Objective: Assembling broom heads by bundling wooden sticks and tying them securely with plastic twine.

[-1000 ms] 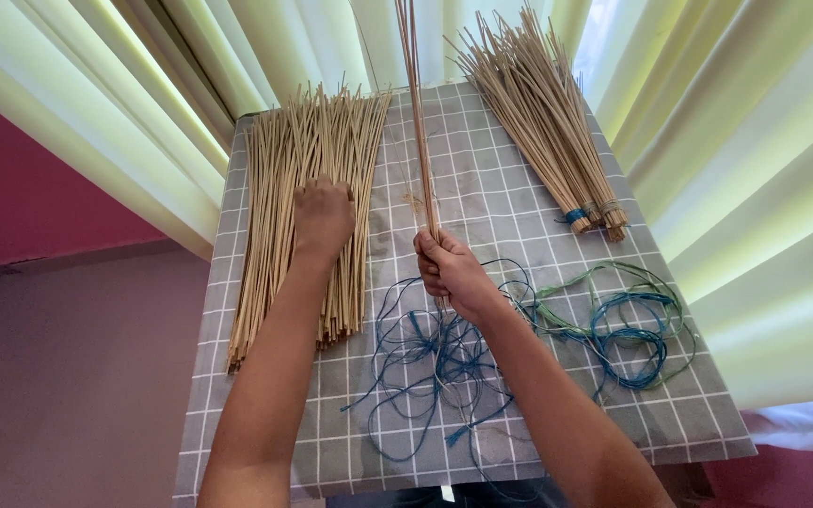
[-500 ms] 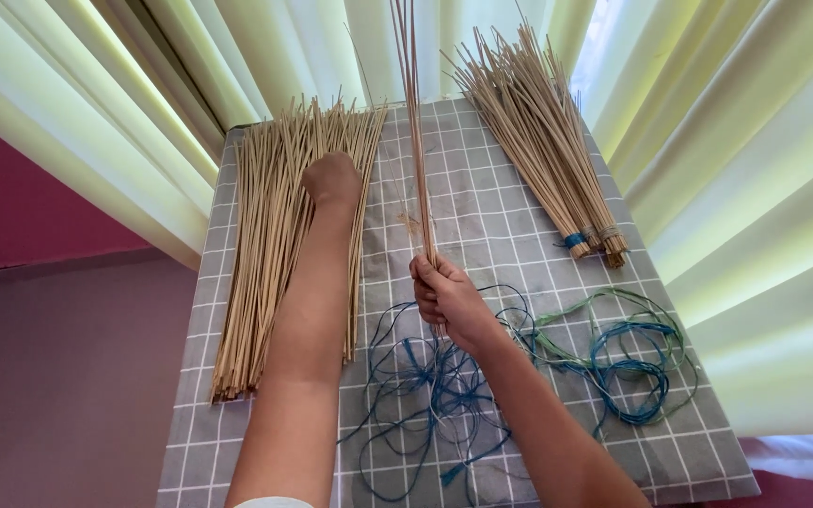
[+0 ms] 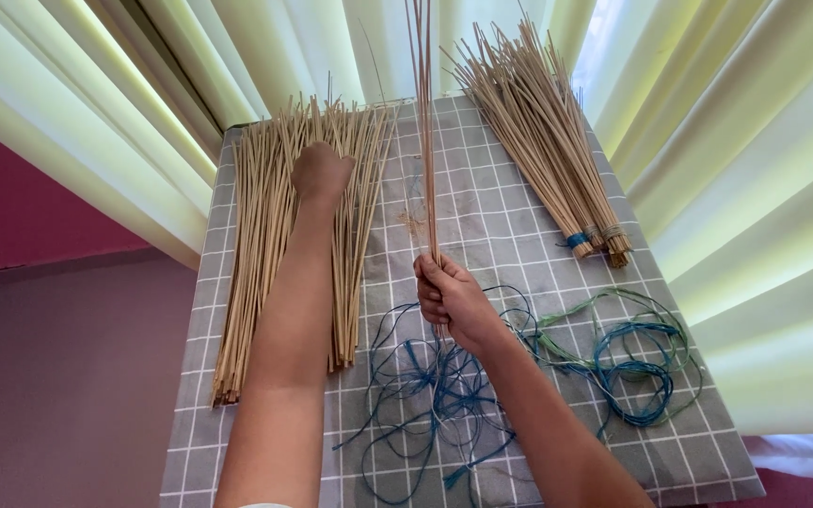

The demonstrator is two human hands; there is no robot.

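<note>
A loose pile of thin tan sticks (image 3: 256, 245) lies along the left side of a table covered with a grey checked cloth (image 3: 482, 216). My left hand (image 3: 320, 171) reaches far forward and rests fingers-down on the far part of that pile. Whether it grips any stick I cannot tell. My right hand (image 3: 449, 299) is closed around a small bunch of upright sticks (image 3: 422, 122), which rise past the top of the view. Under that hand lies a tangle of blue string (image 3: 425, 395).
Tied bundles of sticks (image 3: 543, 141), bound with blue and pale bands, lie at the far right of the table. A coil of green and blue string (image 3: 628, 353) sits at the right. Pale yellow curtains (image 3: 736, 169) hang close behind and on both sides.
My left hand has slid further away along the stick pile toward its far end. My right hand keeps the upright bunch at about the same spot.
</note>
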